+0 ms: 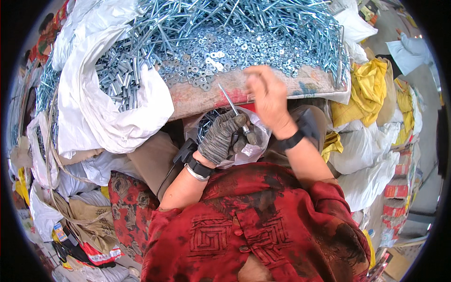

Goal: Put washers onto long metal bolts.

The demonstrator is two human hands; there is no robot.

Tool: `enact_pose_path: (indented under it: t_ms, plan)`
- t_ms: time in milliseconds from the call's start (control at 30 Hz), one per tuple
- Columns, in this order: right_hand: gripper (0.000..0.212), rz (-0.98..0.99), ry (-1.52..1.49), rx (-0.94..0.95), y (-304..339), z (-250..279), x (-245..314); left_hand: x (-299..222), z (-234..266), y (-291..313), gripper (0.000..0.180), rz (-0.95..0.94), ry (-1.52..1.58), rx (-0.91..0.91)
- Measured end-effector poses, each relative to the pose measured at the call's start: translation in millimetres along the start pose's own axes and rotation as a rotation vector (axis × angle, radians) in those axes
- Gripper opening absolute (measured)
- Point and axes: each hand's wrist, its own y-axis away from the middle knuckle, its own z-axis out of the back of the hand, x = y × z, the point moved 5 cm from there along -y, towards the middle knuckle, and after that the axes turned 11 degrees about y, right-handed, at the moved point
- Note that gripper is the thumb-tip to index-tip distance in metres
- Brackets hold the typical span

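Observation:
My left hand [218, 137], in a grey striped knit glove, is closed around an expansion bolt [227, 97]. Its thin rod slants up and left out of the fist, and a thicker sleeve end shows below the fingers. My bare right hand [268, 96] is raised just right of the bolt, near the table's front edge. Motion blurs its fingers, so I cannot make out whether anything is in them. Below the left hand, a whitish plastic bag [261, 144] with dark metal pieces inside sits between my knees.
Washers and nuts [206, 66] spread along the fabric-covered table edge [188, 99], with long metal rods [244, 16] heaped behind. A white sack [89, 117] at left holds metal sleeves [117, 77]. White sacks [366, 181] and a yellow sack [364, 89] line the right side.

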Motion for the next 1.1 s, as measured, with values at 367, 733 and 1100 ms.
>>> enact_pose_path:
  t_ms: [367, 733, 1100]
  plan:
    - [0.023, 0.16, 0.432, 0.263, -48.7, -8.3, -75.7, -8.7, 25.6, -10.4, 0.022, -0.199, -0.008, -0.133]
    - [0.012, 0.288, 0.746, 0.219, -60.9, -59.4, -69.7, -16.2, 31.1, -11.8, 0.02, -0.213, -0.097, -0.162]
    - [0.014, 0.24, 0.73, 0.279, -57.6, -52.5, -59.2, -17.0, 27.9, -8.5, 0.023, -0.228, -0.092, -0.149]
